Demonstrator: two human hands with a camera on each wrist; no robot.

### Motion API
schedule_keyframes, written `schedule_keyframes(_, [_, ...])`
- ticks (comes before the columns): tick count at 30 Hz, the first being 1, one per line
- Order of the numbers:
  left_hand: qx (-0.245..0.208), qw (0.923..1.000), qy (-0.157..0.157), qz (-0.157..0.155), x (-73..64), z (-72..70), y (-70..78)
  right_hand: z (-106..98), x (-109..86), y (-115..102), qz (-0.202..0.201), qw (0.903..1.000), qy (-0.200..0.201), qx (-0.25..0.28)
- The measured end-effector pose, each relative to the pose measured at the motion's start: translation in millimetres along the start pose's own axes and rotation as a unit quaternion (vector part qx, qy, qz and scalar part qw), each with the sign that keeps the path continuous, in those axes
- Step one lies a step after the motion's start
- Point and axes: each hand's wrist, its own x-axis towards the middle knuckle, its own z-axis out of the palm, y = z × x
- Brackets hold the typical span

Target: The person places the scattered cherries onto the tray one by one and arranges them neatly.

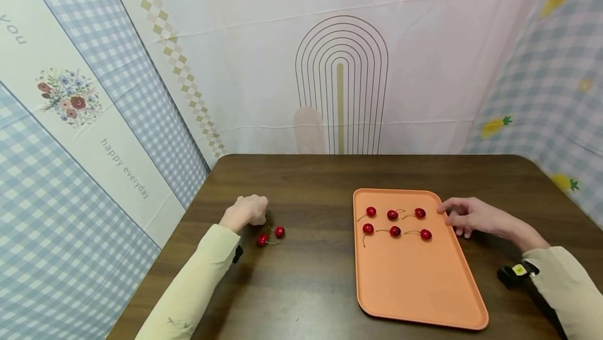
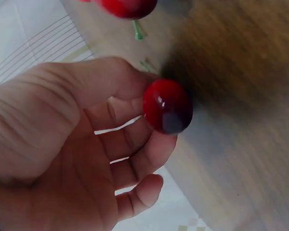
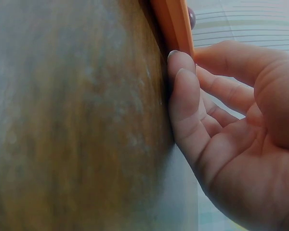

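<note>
Over the left part of the table, my left hand [image 1: 247,210] pinches a cherry [image 2: 167,107] at its fingertips; the head view hides that fruit behind the hand. Just beside this hand, two more red cherries with stems, one nearer [image 1: 262,239] and one farther right [image 1: 280,232], lie on the wood. An orange tray [image 1: 414,282] lies flat at the right. On its far half sit several cherries in two rows, among them a front-row cherry [image 1: 395,231]. My right hand [image 1: 480,218] grips the tray's right rim near the far corner, thumb and fingers at the edge.
The dark brown wooden table [image 1: 311,272] carries everything. Behind it hangs a pale printed cloth [image 1: 254,68], with a blue checked cloth [image 1: 52,214] on the left and another patterned cloth [image 1: 542,94] on the right.
</note>
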Motion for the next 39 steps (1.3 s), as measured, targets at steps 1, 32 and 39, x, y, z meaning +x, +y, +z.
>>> schedule_keyframes(1, [-0.005,1.0000,-0.003,0.005,-0.4,-1.5,0.3,0,0.2,0,-0.001,1.0000,-0.002,-0.004])
schedule_keyframes(32, [-0.127,0.9587,0.075,0.243,-19.5,-58.1,86.6,1,-1.4,-1,0.005,1.0000,0.003,-0.008])
schedule_keyframes(39, [-0.126,0.9528,0.070,0.267,-15.3,-59.6,109.1,2,-2.6,-3,0.005,0.9999,0.005,-0.010])
